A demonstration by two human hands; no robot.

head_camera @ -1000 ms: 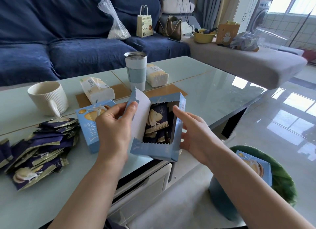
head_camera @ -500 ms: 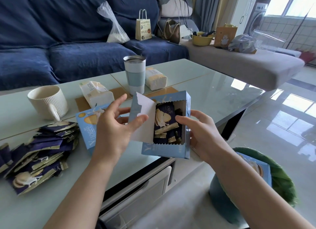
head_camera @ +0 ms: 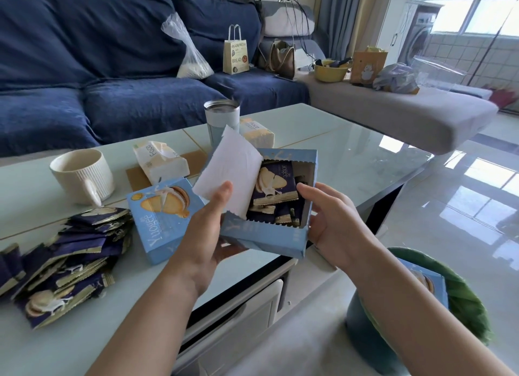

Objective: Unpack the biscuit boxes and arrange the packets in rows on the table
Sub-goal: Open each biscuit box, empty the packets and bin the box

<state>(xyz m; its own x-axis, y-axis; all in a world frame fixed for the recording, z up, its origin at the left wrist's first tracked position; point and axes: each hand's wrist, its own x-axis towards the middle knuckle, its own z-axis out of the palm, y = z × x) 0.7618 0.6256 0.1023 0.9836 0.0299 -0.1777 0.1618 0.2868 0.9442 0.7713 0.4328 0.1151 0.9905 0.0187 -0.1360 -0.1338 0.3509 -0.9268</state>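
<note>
Loose heap of dark packets [head_camera: 64, 260] far left on tabletop [head_camera: 351, 156], not yet in rows. Sealed box [head_camera: 164, 217] beside it. Left hand [head_camera: 207, 232] grips open box [head_camera: 269, 204] underneath, thumb now pinning the flap further back than a moment ago: contents accessible. Box held above tabletop edge, mouth facing up toward camera, long axis running away. Right hand [head_camera: 331, 224] clasps its right wall.

The closed blue box [head_camera: 165, 218] on the table reads "Yuogee", the paper bag [head_camera: 236, 56] on the sofa at twelve o'clock reads "BREAD", and both tissue packs [head_camera: 160, 162] [head_camera: 257, 128] read "Face".
</note>
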